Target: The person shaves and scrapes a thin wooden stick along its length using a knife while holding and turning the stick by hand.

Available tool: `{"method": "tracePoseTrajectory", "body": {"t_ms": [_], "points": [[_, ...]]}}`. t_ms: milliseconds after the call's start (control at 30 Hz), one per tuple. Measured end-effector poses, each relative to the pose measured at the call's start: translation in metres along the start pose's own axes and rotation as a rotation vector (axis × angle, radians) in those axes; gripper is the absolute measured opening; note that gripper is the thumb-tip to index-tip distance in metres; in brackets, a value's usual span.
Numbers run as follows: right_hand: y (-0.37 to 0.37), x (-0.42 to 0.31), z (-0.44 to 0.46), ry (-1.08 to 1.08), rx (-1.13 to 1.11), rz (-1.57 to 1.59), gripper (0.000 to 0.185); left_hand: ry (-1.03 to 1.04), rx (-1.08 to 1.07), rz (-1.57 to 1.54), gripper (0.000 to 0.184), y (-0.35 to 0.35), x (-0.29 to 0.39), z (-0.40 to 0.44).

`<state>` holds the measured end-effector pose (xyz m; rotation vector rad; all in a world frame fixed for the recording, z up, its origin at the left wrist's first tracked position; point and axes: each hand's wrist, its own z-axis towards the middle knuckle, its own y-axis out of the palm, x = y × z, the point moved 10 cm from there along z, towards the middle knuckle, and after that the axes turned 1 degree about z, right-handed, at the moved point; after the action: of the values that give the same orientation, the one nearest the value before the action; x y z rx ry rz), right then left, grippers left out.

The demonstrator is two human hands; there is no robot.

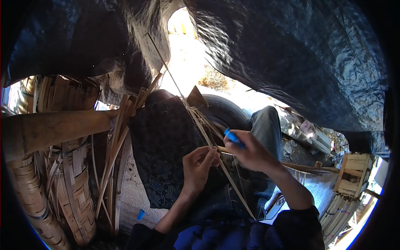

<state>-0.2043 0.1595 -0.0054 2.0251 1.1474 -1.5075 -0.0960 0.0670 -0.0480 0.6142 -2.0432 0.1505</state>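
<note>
A long, thin bamboo strip (200, 125) slants across my lap, from the upper left down to my clothes. My left hand (199, 166) pinches it near its middle between thumb and fingertips. Close by on the right, my right hand (250, 152) is closed around a tool with a blue handle (234, 138); the handle's end sticks out above the fist. The tool's working end is not clear to me. Dark patterned cloth (160, 154) covers one leg, and the other knee in grey-blue trousers (266, 125) is bent up at the right.
A thick bamboo pole (62, 129) juts in from the left, above woven bamboo work (75, 196) and leaning split strips (112, 162). A tyre (223, 109) lies ahead. Black sheeting (291, 54) hangs overhead. A wooden crate (352, 175) stands right; a blue scrap (141, 214) lies below.
</note>
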Motion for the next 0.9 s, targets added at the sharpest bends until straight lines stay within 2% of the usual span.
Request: {"method": "tracePoseTrajectory", "body": {"t_ms": [33,67,133,200,267,333,400,467,500,533,567,600,633,667,733,800,833,867,900], "points": [[0.002,0.016,-0.003,0.15,-0.046,0.271,0.019,-0.02,0.037,-0.033,0.025,-0.005,-0.003,0.0],[-0.005,0.016,-0.008,0.153,-0.049,0.269,0.019,-0.023,0.04,-0.035,0.025,-0.005,-0.004,0.002],[-0.038,0.02,-0.026,0.232,0.112,0.738,0.013,-0.057,0.112,-0.133,0.025,-0.011,-0.01,0.005],[-0.076,0.019,-0.051,0.164,0.202,1.042,0.015,-0.049,0.141,-0.14,0.025,-0.012,-0.009,0.006],[-0.132,0.028,-0.086,0.011,0.358,0.967,0.015,-0.039,0.168,-0.152,0.025,-0.013,-0.009,0.008],[-0.177,0.04,-0.132,-0.143,0.554,1.04,0.016,-0.035,0.193,-0.193,0.025,-0.014,-0.014,0.01],[-0.227,0.066,-0.192,-0.184,0.873,0.948,0.017,-0.027,0.208,-0.225,0.025,-0.015,-0.019,0.014],[-0.264,0.093,-0.251,-0.157,1.099,0.741,0.019,-0.025,0.211,-0.246,0.024,-0.016,-0.019,0.015],[-0.285,0.102,-0.282,-0.086,1.02,0.457,0.022,-0.031,0.185,-0.251,0.024,-0.013,-0.017,0.015],[-0.301,0.124,-0.3,-0.081,1.032,0.45,0.022,-0.036,0.155,-0.257,0.024,-0.01,-0.016,0.015],[-0.321,0.124,-0.33,-0.083,1.239,-0.214,0.023,-0.044,0.141,-0.261,0.024,-0.01,-0.017,0.015],[-0.318,0.117,-0.347,-0.077,1.356,-0.906,0.025,-0.021,0.101,-0.258,0.024,-0.007,-0.015,0.016],[-0.33,0.152,-0.352,0.056,1.314,-0.727,0.027,0.005,0.065,-0.256,0.024,-0.003,-0.014,0.017],[-0.325,0.169,-0.336,0.238,1.093,-1.13,0.027,0.007,0.063,-0.259,0.024,0.0,-0.015,0.018],[-0.308,0.203,-0.322,0.171,1.151,-0.686,0.029,0.011,-0.002,-0.247,0.024,0.008,-0.014,0.021],[-0.275,0.213,-0.295,0.271,1.172,-0.514,0.031,0.002,0.001,-0.247,0.024,0.012,-0.009,0.019],[-0.248,0.197,-0.27,0.209,1.225,-0.41,0.031,-0.006,-0.033,-0.252,0.024,0.018,-0.005,0.02],[-0.218,0.16,-0.236,0.161,1.128,-0.848,0.028,0.009,-0.02,-0.251,0.024,0.019,-0.003,0.022],[-0.187,0.142,-0.19,0.073,0.996,-0.283,0.024,0.001,-0.019,-0.242,0.023,0.021,-0.004,0.024]]}}
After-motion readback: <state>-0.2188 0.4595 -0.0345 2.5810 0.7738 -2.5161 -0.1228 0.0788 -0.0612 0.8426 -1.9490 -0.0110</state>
